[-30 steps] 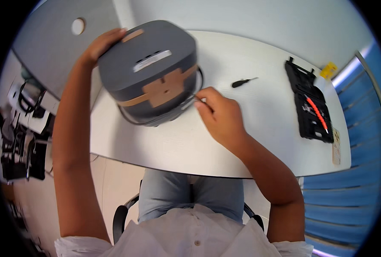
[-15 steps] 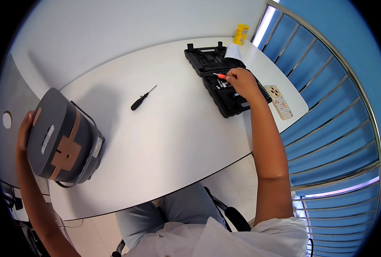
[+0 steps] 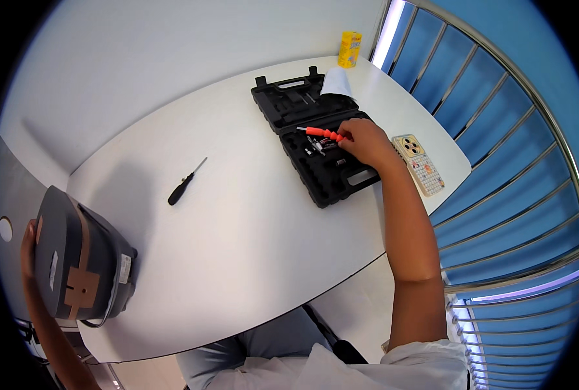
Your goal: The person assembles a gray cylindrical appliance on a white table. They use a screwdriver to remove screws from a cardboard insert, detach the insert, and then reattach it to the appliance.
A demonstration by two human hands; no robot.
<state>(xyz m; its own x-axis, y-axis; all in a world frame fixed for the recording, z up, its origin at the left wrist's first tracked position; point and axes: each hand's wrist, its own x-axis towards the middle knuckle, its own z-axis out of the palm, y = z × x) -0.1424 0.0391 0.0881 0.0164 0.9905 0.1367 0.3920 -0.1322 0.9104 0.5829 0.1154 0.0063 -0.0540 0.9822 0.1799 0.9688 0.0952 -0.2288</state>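
My right hand point(image 3: 361, 142) is closed over the open black tool case point(image 3: 325, 185). Its fingers pinch one end of a red-orange, ribbed flexible shaft point(image 3: 322, 133) with a thin metal tip, which points left over the case. Small metal bits and sockets point(image 3: 315, 146) lie loose in the tray beneath it. At the far left my left hand point(image 3: 29, 250) grips the side of a dark grey, rounded box-shaped appliance point(image 3: 97, 253) with brown strips and a brown patch; the appliance tilts, and part of the hand is hidden. Between them lies a black-handled screwdriver point(image 3: 181, 188) on the white table.
Right of the case is a phone in a patterned cream cover point(image 3: 419, 166). White paper point(image 3: 337, 83) overlaps the case lid, and a yellow packet point(image 3: 349, 50) stands behind. Metal railings point(image 3: 507, 172) run along the table's right side. A wall borders the far edge.
The view has shifted, so the table things sit lower and further left. More of the red-orange shaft shows in my right hand. My left hand stays on the appliance.
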